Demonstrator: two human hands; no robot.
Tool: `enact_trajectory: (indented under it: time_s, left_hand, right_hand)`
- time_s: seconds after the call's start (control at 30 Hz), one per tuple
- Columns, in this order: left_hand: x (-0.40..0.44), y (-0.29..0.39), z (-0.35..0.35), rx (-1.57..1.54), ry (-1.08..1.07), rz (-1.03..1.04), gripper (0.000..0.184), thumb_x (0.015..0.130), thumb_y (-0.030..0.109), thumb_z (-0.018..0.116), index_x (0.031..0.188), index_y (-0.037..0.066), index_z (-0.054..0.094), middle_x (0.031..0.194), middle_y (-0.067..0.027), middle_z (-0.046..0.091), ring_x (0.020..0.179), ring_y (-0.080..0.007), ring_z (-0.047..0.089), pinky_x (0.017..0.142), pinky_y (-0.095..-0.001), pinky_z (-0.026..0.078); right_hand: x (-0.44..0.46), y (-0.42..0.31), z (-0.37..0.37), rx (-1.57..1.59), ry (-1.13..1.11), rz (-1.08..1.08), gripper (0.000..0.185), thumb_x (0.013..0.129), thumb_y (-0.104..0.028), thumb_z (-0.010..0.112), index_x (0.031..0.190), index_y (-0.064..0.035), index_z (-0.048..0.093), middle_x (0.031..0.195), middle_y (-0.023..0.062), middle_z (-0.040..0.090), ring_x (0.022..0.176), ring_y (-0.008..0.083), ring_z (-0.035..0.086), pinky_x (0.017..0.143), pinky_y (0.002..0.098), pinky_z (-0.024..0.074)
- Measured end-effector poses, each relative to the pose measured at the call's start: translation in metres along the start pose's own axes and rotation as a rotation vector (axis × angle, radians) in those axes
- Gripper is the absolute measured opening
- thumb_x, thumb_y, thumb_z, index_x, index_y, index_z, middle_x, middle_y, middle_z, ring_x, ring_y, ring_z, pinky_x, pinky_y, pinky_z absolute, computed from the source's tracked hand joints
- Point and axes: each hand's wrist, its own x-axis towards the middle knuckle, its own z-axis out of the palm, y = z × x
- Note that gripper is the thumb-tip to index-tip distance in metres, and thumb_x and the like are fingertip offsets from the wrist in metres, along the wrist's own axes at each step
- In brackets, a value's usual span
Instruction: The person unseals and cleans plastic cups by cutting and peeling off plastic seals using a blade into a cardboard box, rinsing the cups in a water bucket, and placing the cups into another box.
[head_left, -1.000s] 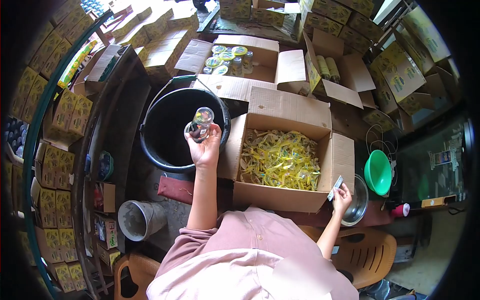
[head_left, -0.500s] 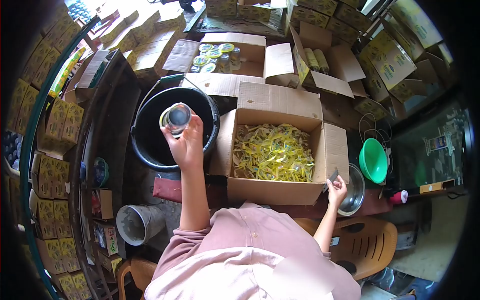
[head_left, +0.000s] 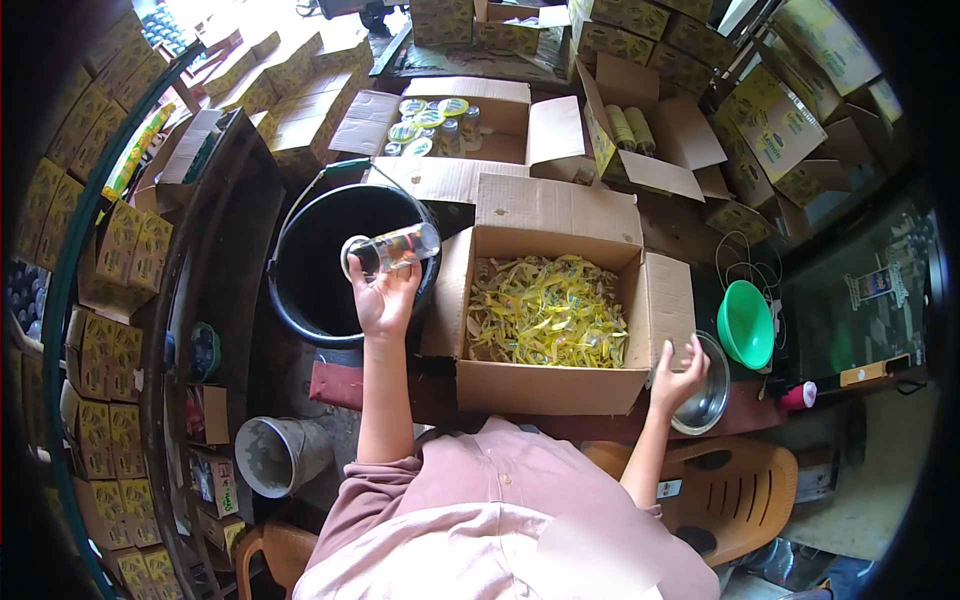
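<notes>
My left hand (head_left: 385,300) is closed around a clear cylindrical jar (head_left: 405,247), tipped on its side with a pale round end toward the left. Hand and jar are above the black bucket (head_left: 290,295), over its right part. To the right of them, an open cardboard box (head_left: 550,388) holds a heap of small yellow wrapped packets (head_left: 545,310). My right hand (head_left: 680,378) has its fingers apart beside the box's right flap (head_left: 670,295), in front of a steel bowl (head_left: 708,400). Nothing shows between its fingers.
Behind stands an open carton (head_left: 505,155) with several lidded jars (head_left: 425,125); another carton (head_left: 680,180) holds two stacks. A green bowl (head_left: 745,325) is at right. A grey bucket (head_left: 270,460) stands lower left, a chair (head_left: 745,485) lower right. Stacked cartons line both sides.
The jar in my left hand has turned from end-on to lying sideways, moving slightly right. My right hand's fingers have spread; the dark flat piece they pinched no longer shows.
</notes>
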Motion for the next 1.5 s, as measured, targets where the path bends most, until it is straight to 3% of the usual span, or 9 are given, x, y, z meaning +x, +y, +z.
enact_trajectory:
  time_s: [0.4, 0.5, 0.73, 0.83, 0.93, 1.07, 1.27, 1.33, 1.5]
  left_hand:
    - [-0.022, -0.035, 0.011, -0.006, 0.008, 0.008, 0.056, 0.079, 0.024, 0.064, 0.122, 0.001, 0.036, 0.123, -0.0163, 0.043, 0.118, -0.0317, 0.039, 0.102, -0.0487, 0.029]
    - [-0.024, -0.033, 0.014, 0.017, -0.069, -0.061, 0.062, 0.078, 0.03, 0.063, 0.125, 0.002, 0.034, 0.123, -0.0156, 0.043, 0.119, -0.0306, 0.038, 0.104, -0.0478, 0.025]
    - [-0.051, -0.015, 0.027, 0.389, -0.011, -0.201, 0.056, 0.083, 0.037, 0.054, 0.124, 0.004, 0.036, 0.124, -0.0107, 0.044, 0.111, -0.0224, 0.046, 0.094, -0.0398, 0.037]
    - [-0.067, -0.012, 0.028, 1.285, 0.17, 0.62, 0.045, 0.082, 0.019, 0.055, 0.122, 0.006, 0.037, 0.108, -0.0081, 0.046, 0.098, -0.0139, 0.047, 0.075, -0.0251, 0.044]
    - [-0.069, 0.013, 0.022, 2.06, 0.278, 1.151, 0.048, 0.073, 0.008, 0.063, 0.115, 0.005, 0.04, 0.108, -0.0093, 0.047, 0.097, -0.0186, 0.047, 0.078, -0.03, 0.038]
    - [-0.062, 0.019, 0.014, 2.269, 0.3, 1.232, 0.045, 0.069, 0.01, 0.067, 0.108, 0.005, 0.044, 0.106, -0.0107, 0.051, 0.096, -0.0237, 0.05, 0.078, -0.0332, 0.038]
    - [-0.058, 0.014, 0.015, 2.416, 0.371, 1.185, 0.038, 0.071, 0.009, 0.064, 0.105, 0.005, 0.047, 0.103, -0.009, 0.053, 0.091, -0.0219, 0.052, 0.073, -0.0317, 0.038]
    - [-0.057, 0.013, 0.017, 2.426, 0.396, 1.154, 0.037, 0.071, 0.009, 0.063, 0.104, 0.005, 0.047, 0.102, -0.0086, 0.053, 0.091, -0.0214, 0.052, 0.073, -0.0315, 0.038]
    - [-0.053, 0.01, 0.019, 2.464, 0.494, 1.112, 0.033, 0.069, 0.007, 0.062, 0.099, 0.004, 0.048, 0.097, -0.01, 0.053, 0.088, -0.024, 0.052, 0.069, -0.0324, 0.039]
  right_hand:
    - [-0.049, -0.217, 0.134, 0.888, -1.336, -0.004, 0.089, 0.061, -0.032, 0.082, 0.128, 0.0013, 0.035, 0.113, 0.0134, 0.052, 0.098, 0.0167, 0.053, 0.085, 0.0281, 0.0448]
    - [-0.057, -0.249, 0.148, 1.302, -1.169, 0.106, 0.076, 0.057, -0.028, 0.084, 0.118, -0.0003, 0.048, 0.107, 0.0123, 0.056, 0.099, 0.0172, 0.054, 0.085, 0.0297, 0.044]
    - [-0.025, -0.286, 0.156, 1.055, -0.768, -0.556, 0.056, 0.06, -0.01, 0.078, 0.111, -0.0031, 0.056, 0.102, 0.0092, 0.059, 0.094, 0.0175, 0.058, 0.082, 0.0299, 0.0462]
    - [-0.016, -0.279, 0.164, 0.978, -0.806, -0.634, 0.066, 0.061, -0.007, 0.076, 0.121, -0.0041, 0.048, 0.104, 0.012, 0.058, 0.096, 0.0213, 0.058, 0.082, 0.032, 0.0466]
    - [-0.018, -0.266, 0.184, 1.17, -0.968, -0.282, 0.072, 0.066, -0.008, 0.073, 0.128, -0.0019, 0.038, 0.1, 0.0112, 0.059, 0.095, 0.0205, 0.059, 0.081, 0.0326, 0.0474]
    - [0.009, -0.243, 0.193, 1.466, -1.055, 0.458, 0.064, 0.075, -0.002, 0.065, 0.129, 0.003, 0.032, 0.098, 0.01, 0.057, 0.092, 0.0169, 0.059, 0.082, 0.0282, 0.0483]
    - [0.108, -0.139, 0.233, 1.434, -0.533, 0.371, 0.037, 0.073, -0.001, 0.067, 0.104, -0.0048, 0.047, 0.094, 0.0051, 0.056, 0.085, 0.0149, 0.059, 0.081, 0.0275, 0.0488]
    - [0.149, -0.095, 0.253, 0.966, -0.282, 0.127, 0.043, 0.067, -0.006, 0.073, 0.103, -0.0018, 0.05, 0.093, 0.007, 0.058, 0.081, 0.0154, 0.059, 0.078, 0.0272, 0.0497]
    - [0.189, -0.044, 0.297, 0.613, -0.291, 0.059, 0.047, 0.062, -0.01, 0.076, 0.102, 0.0021, 0.055, 0.09, 0.011, 0.062, 0.078, 0.0169, 0.061, 0.07, 0.0292, 0.0512]
